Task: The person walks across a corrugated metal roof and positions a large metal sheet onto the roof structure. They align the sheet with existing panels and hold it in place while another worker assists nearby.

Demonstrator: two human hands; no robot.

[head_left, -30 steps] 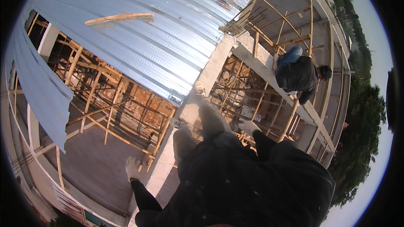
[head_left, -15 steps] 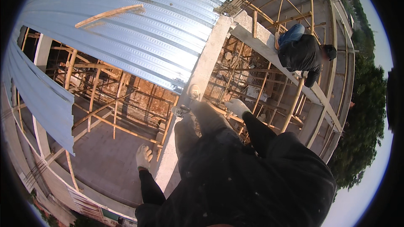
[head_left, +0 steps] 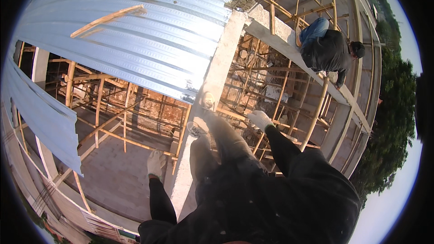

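Observation:
My left hand (head_left: 156, 162), in a pale work glove, hangs out to the left of the concrete beam (head_left: 226, 58), above a grey floor far below. Its fingers are loosely bent and hold nothing. On the other side, my right hand (head_left: 259, 119), also gloved, is held out over the gap beside the beam. Its fingers are apart and nothing is in them. Both my shoes are on the narrow beam, the front shoe (head_left: 208, 100) ahead of the rear shoe (head_left: 195, 129). Neither hand touches the beam or the bamboo poles (head_left: 231, 113) below.
Blue corrugated metal sheets (head_left: 149, 49) lie ahead to the left, with a wooden strip (head_left: 106, 20) on top. A loose sheet (head_left: 43, 108) hangs at far left. Deep openings with bamboo scaffolding flank the beam. A co-worker (head_left: 325, 49) crouches on another beam (head_left: 275, 36) at right.
My rear foot and legs have shifted slightly on the beam. My right hand has moved a little right, and my left hand's fingers now point more forward. The co-worker's arm has shifted slightly.

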